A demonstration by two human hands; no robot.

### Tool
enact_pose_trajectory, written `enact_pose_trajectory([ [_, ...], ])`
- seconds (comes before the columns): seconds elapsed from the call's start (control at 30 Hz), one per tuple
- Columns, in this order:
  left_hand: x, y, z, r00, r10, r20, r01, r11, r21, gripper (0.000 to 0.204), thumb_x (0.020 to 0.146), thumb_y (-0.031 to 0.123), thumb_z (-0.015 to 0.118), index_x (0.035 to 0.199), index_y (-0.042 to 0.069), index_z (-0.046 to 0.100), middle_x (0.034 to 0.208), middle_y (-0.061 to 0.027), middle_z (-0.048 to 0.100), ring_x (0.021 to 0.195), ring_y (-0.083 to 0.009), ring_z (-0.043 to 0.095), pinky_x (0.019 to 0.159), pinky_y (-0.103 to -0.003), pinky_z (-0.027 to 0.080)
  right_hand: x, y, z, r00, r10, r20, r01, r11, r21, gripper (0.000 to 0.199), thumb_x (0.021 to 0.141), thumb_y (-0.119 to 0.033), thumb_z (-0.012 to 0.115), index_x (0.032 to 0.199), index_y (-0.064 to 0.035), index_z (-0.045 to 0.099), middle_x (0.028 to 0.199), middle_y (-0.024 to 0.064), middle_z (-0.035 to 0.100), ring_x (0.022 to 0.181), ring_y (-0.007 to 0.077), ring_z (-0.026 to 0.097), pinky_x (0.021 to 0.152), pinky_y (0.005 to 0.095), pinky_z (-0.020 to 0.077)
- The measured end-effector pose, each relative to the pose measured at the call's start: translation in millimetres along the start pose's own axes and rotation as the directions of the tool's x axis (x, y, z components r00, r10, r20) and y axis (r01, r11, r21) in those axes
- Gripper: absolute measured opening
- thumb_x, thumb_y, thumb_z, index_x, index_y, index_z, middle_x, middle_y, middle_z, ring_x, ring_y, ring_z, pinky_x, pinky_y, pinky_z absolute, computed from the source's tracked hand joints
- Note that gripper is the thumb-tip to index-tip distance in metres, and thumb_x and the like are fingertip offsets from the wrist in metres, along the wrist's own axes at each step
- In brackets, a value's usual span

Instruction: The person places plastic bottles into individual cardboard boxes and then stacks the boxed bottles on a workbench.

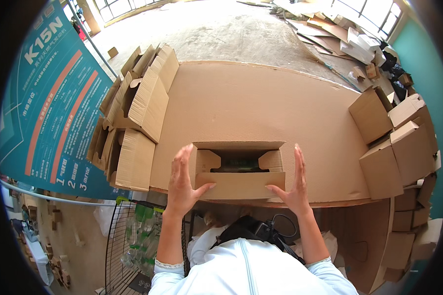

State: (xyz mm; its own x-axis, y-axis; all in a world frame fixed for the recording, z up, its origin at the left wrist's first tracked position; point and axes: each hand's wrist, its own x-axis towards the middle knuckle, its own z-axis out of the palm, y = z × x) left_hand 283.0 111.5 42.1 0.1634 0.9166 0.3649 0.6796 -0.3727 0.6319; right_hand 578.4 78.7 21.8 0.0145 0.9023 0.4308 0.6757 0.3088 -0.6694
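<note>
A small brown cardboard box [241,186] stands in front of me at the near edge of the cardboard-covered table. Its top is unfolded, with the side flaps tilted inward and the far and near flaps raised. Something dark, partly green, shows inside [238,163], too shaded to name. My left hand [183,184] is beside the box's left side, fingers stretched up and thumb against the near flap. On the other side my right hand [295,186] mirrors it, fingers straight and its thumb at the flap's right end. Both hands are open, not wrapped around the box.
Stacked cardboard boxes [150,105] line the table's left side, and more boxes [381,164] its right. A wire cart [118,241] with green-tinted clear bottles [145,231] stands below at left. A blue banner [54,108] rises beyond it. Scrap cardboard [325,29] lies at the far right.
</note>
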Motion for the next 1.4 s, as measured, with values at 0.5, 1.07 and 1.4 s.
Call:
enact_pose_trajectory([
  [0.5,16.1,-12.8,8.4,0.822,0.163,0.546,-0.299,0.939,0.17,0.116,0.059,0.055,0.084,0.149,0.011,0.026,0.153,-0.0262,0.021,0.143,-0.0447,0.018,0.116,-0.058,0.017,0.9,5.6,16.3,0.986,-0.11,0.125,0.127,0.982,-0.14,0.027,0.086,-0.004,0.063,0.113,-0.0054,0.067,0.129,0.0116,0.055,0.123,0.0314,0.052,0.101,0.0407,0.0458],
  [1.07,34.8,-0.2,8.5,0.727,0.035,0.686,-0.332,0.892,0.307,0.122,0.055,0.034,0.086,0.154,0.025,0.015,0.146,-0.0282,0.025,0.134,-0.0513,0.027,0.104,-0.058,0.04,-73.4,61.0,-4.6,0.583,0.419,0.696,-0.699,0.695,0.168,0.071,0.083,-0.025,0.076,0.143,-0.0102,0.04,0.136,0.0126,0.051,0.119,0.0266,0.054,0.1,0.0395,0.0456],
  [1.4,13.7,-6.3,6.0,0.893,0.003,0.45,-0.1,0.976,0.192,0.133,0.051,0.039,0.091,0.154,0.017,0.01,0.151,-0.028,0.017,0.138,-0.0505,0.022,0.107,-0.058,0.036,-26.8,116.4,79.7,0.794,0.319,0.518,-0.541,0.759,0.363,0.027,0.08,0.012,0.067,0.101,-0.0039,0.067,0.091,0.0056,0.07,0.082,0.0138,0.066,0.069,0.0309,0.0569],
])
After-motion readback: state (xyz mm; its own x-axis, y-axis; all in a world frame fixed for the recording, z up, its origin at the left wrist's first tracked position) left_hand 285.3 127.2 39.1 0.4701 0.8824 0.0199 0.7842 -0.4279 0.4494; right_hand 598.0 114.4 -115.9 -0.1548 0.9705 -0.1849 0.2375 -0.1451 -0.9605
